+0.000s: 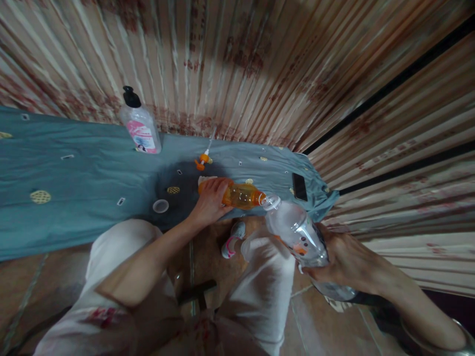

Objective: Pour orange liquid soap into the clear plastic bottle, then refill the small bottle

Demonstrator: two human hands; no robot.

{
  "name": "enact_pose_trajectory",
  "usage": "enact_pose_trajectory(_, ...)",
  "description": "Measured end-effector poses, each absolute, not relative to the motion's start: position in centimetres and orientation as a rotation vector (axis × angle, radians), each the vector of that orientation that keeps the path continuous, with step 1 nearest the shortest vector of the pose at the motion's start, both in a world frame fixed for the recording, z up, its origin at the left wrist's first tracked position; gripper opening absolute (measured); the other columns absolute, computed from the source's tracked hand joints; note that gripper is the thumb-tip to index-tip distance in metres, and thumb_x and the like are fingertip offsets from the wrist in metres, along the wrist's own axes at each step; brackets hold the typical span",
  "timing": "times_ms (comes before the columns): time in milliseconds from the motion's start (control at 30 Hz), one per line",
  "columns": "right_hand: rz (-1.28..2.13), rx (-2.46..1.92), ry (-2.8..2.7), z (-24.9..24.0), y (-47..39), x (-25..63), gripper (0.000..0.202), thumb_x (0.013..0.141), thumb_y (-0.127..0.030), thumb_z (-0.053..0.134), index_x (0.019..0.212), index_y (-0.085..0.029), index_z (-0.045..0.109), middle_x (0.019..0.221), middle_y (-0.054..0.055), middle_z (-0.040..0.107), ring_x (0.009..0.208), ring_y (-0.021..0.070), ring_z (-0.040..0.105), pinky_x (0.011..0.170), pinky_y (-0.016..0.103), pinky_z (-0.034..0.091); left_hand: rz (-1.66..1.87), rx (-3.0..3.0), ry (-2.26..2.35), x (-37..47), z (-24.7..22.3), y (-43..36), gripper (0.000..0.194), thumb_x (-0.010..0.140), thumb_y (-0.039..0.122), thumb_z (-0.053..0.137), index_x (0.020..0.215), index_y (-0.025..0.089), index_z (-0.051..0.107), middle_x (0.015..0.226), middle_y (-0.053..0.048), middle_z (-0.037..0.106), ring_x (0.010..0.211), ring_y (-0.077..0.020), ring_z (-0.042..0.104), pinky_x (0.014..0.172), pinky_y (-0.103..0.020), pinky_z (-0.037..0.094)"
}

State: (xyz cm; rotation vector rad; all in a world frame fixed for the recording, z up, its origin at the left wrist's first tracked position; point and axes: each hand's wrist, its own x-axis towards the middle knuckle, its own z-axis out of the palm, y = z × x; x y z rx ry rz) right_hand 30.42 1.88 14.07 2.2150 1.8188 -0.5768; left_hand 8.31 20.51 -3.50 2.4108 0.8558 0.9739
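Observation:
My left hand [212, 199] is wrapped round an orange bottle [243, 196] that lies nearly level, its neck pointing right. My right hand [332, 254] grips a large clear plastic bottle [297, 230] with an orange mark on its side. This bottle tilts up to the left, and the two mouths meet, touching or almost so. Behind my left hand, an orange pump top [202, 160] with a clear tube lies on the cloth. To the left of that hand sits a small whitish round cap [161, 205].
A bottle with a black pump and pink label [143, 131] stands upright at the back left of the blue-green cloth [92, 173]. A dark phone [299, 186] lies towards the right end. Pleated curtains [230, 64] hang behind and to the right. My knees are below the near edge.

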Motion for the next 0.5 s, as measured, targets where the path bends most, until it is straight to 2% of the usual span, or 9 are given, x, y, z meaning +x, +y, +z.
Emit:
enact_pose_trajectory(267,-0.597,2.168,1.777,14.34,2.03,30.12,0.036,0.063,-0.036,0.064,0.093,-0.019,0.053,0.082,0.006,0.069,0.073,0.0229,0.065,0.058,0.026,0.041,0.955,2.440,0.866,8.28,-3.36,20.50,0.063,0.070,0.041,0.068,0.121,0.012,0.044,0.121,-0.014,0.053,0.113,-0.0310,0.046,0.101,-0.047,0.035)
enact_pose_trajectory(500,-0.537,2.179,1.804,14.24,1.95,30.20,0.039,0.062,-0.037,0.065,0.095,-0.019,0.055,0.076,0.004,0.069,0.071,0.0231,0.066,0.055,0.026,0.041,0.972,2.434,0.857,8.38,-3.46,20.52,0.061,0.070,0.039,0.068,0.121,0.015,0.044,0.121,-0.012,0.053,0.113,-0.0304,0.046,0.101,-0.047,0.034)
